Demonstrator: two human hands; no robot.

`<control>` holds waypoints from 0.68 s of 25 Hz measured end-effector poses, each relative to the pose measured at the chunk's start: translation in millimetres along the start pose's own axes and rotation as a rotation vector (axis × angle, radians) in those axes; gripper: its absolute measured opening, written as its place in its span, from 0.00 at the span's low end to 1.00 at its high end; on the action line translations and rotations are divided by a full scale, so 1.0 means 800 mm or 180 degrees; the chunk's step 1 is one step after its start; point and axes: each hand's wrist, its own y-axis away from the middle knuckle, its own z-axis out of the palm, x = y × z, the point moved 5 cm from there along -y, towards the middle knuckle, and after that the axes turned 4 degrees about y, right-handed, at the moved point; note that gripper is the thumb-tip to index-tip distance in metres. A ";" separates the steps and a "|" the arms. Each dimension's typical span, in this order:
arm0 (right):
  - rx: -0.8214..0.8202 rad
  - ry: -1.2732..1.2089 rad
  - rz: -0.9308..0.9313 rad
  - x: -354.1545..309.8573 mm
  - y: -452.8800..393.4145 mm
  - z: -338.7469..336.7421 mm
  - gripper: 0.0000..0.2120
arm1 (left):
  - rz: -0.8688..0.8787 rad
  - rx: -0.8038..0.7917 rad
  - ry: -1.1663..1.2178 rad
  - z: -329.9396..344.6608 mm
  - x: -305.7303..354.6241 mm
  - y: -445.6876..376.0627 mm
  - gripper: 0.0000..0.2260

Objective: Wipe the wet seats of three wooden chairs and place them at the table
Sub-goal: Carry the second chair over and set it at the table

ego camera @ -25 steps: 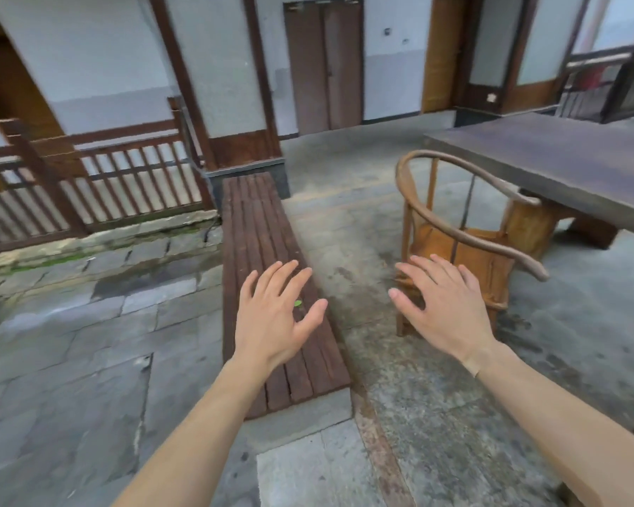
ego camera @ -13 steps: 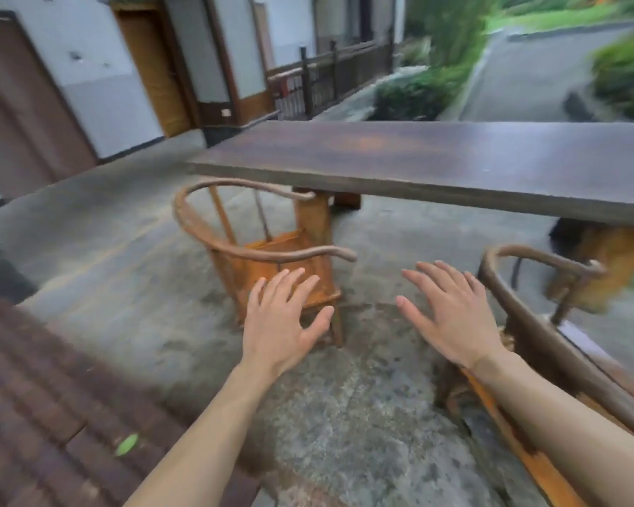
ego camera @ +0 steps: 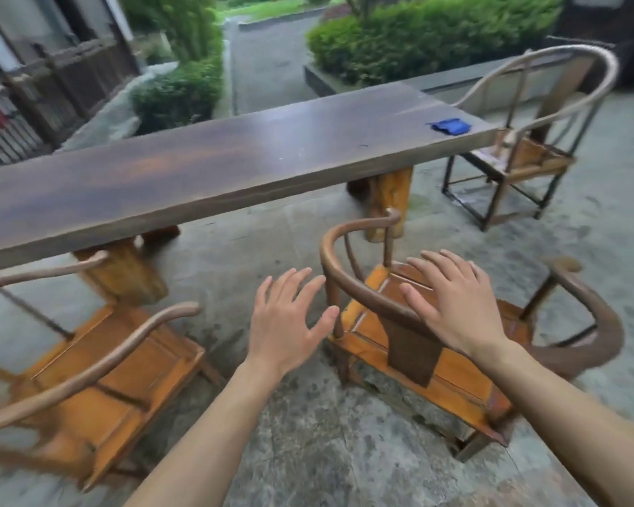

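A long dark wooden table (ego camera: 235, 166) runs across the view. A blue cloth (ego camera: 450, 126) lies near its right end. Three round-backed wooden chairs stand around it: one at the lower left (ego camera: 99, 378), one in front of me (ego camera: 454, 371), one beyond the table's right end (ego camera: 520, 155). My left hand (ego camera: 290, 320) hovers open, fingers spread, just left of the near chair's curved back rail. My right hand (ego camera: 451, 305) is open above that rail and seat. Neither hand holds anything.
The floor is damp grey stone (ego camera: 308, 451). The table rests on thick orange log legs (ego camera: 388, 203). Green hedges (ego camera: 418, 38) and a path lie behind. A dark wooden fence (ego camera: 33, 100) stands at the far left.
My view has swung right, from the bench to the table and chairs. A third chair and the blue cloth have come into sight. Both hands stay open and empty.
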 end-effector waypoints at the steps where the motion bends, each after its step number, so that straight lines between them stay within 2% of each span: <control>1: -0.0005 0.0112 0.0152 0.009 0.008 -0.001 0.27 | 0.0124 -0.0039 0.0115 0.013 0.002 -0.008 0.25; 7: 0.0111 0.0537 0.0871 0.021 0.066 -0.017 0.27 | 0.0781 -0.0139 0.0563 0.055 0.012 -0.031 0.24; 13: 0.0346 0.0588 0.1036 0.002 0.108 -0.015 0.23 | 0.1193 -0.0200 0.0883 0.092 0.025 -0.034 0.22; 17: 0.0377 0.0588 0.0810 0.005 0.148 0.033 0.20 | 0.1388 -0.0148 0.1097 0.157 0.032 -0.001 0.19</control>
